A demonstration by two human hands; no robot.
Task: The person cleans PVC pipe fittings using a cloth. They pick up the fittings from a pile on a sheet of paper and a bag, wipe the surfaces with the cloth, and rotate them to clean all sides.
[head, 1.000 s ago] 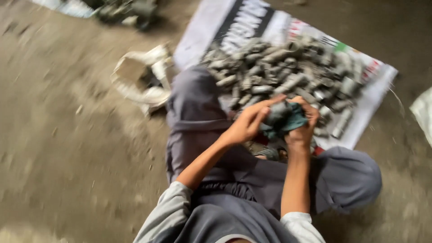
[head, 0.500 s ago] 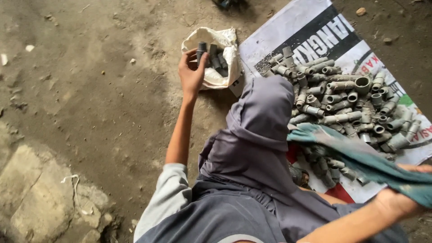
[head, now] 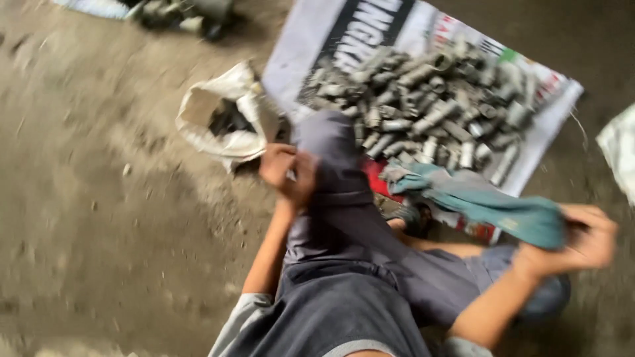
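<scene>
Pipe fittings (head: 430, 106) lie heaped on the printed sheet (head: 297, 46) on the floor, while the left hand (head: 288, 173), half curled and apparently empty, has pulled back from the white sack (head: 225, 116) and the right hand (head: 582, 241) keeps gripping the teal rag (head: 489, 205).

The bare, dusty grey-brown dirt floor (head: 119, 218) carries a large printed white plastic banner sheet (head: 297, 53) spread flat at the top, and on that sheet lies a heap of short grey metal pipe fittings (head: 423, 99). Just left of the sheet, touching its edge, a crumpled white woven sack (head: 228, 142) sits open on the floor with dark pieces inside. A blurred cluster of dark objects (head: 188, 13) rests at the upper left, and a pale bag edge (head: 618, 155) shows at far right
</scene>
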